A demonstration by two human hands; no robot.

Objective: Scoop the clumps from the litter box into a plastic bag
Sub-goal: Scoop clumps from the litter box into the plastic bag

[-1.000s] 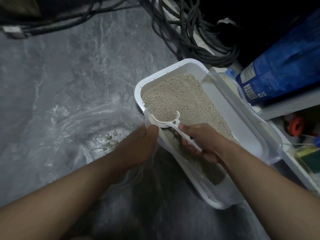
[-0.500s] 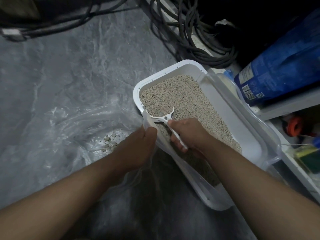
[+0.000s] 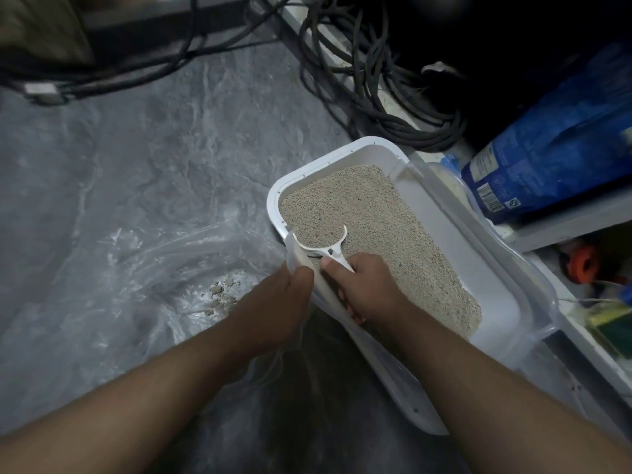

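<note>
A: Head view first. Where is the scoop (image 3: pixel 321 241) relative to the hands?

B: It sits in the litter (image 3: pixel 376 234) at the near-left corner of the box (image 3: pixel 496 289), just ahead of the right hand (image 3: pixel 362 285). Its handle runs back from the bowl towards that hand; the bowl faces away, into the litter. The right hand is plainly the nearer one, since it has the handle.

A: And its fingers?

B: Curled round the handle, with the thumb lying on top near the bowl. A firm grip, as far as I can see.

A: The left hand (image 3: pixel 284 302)?

B: It is at the box's left wall, thumb over the rim and fingers on the outside, pinching the edge. I judge it is steadying the box.

A: Where do the clumps (image 3: pixel 222 295) go?

B: A few lie already in the bag (image 3: pixel 136 268), spread open on the floor (image 3: pixel 136 148) to the left of the box, just beyond the left hand. So a loaded scoop would have to travel left over the rim and past that hand.

A: Any clump in the scoop now?

B: I cannot tell; only loose grains show.
</note>
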